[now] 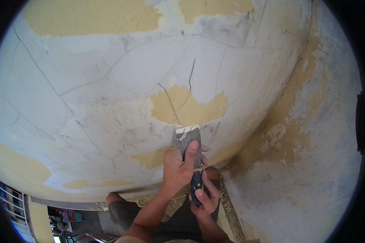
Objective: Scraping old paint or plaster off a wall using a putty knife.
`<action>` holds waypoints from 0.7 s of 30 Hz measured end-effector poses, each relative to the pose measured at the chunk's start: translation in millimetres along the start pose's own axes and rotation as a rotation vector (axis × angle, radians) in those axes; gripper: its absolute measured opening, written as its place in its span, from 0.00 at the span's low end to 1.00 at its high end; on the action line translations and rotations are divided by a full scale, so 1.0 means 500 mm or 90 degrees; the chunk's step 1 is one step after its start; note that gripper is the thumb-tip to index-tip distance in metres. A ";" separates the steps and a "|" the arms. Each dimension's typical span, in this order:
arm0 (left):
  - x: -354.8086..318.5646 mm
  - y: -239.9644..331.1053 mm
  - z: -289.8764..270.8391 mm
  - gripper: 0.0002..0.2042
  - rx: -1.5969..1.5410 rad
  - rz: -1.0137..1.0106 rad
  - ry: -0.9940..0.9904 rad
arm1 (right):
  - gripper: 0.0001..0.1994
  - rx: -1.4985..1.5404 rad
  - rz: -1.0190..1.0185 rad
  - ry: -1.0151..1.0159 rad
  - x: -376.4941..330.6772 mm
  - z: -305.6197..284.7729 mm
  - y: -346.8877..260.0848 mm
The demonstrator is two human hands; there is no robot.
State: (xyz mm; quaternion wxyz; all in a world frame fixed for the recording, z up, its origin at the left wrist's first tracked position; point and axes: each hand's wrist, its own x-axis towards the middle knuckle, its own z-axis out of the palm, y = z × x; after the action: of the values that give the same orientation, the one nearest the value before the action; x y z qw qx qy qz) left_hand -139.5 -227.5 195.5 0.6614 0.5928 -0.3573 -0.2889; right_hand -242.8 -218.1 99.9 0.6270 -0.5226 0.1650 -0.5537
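A paint scraper (183,139) with a wide metal blade and a black handle points up at the wall (121,81). Pale flakes cling to the blade's edge, which meets the wall just below a patch of yellow paint (190,106). My left hand (177,166) is closed on the blade, its thumb pressed along the face and fingertips showing at the far side. Lower down, my right hand (207,198) wraps the handle. White, partly stripped plaster with dark cracks surrounds the yellow patch.
A second wall (292,194), cracked and peeling, meets the first at a corner on the right. Scraped debris (233,220) lies along its foot. My knees are close to the wall. At lower left are a barred window (12,206) and assorted household items (71,214).
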 end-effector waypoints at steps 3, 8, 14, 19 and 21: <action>-0.002 -0.005 -0.002 0.23 -0.018 -0.026 0.000 | 0.28 -0.196 -0.128 -0.014 -0.003 0.008 -0.012; -0.004 -0.013 0.005 0.23 -0.055 0.019 0.012 | 0.26 -0.013 0.022 0.012 0.001 0.003 -0.012; 0.002 -0.007 0.013 0.24 -0.057 0.029 0.026 | 0.27 0.019 0.038 0.019 0.005 -0.008 0.001; 0.002 -0.002 0.012 0.24 -0.053 0.041 0.052 | 0.28 -0.024 0.027 0.008 0.008 -0.005 -0.003; -0.001 -0.003 0.011 0.25 -0.052 -0.012 0.043 | 0.27 0.045 0.022 0.002 0.007 -0.003 -0.005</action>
State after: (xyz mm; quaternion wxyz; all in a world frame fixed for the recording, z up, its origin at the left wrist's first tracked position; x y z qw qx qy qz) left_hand -144.2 -230.7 194.1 0.6940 0.5782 -0.3171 -0.2891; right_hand -244.0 -221.3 102.7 0.6540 -0.4967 0.1554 -0.5490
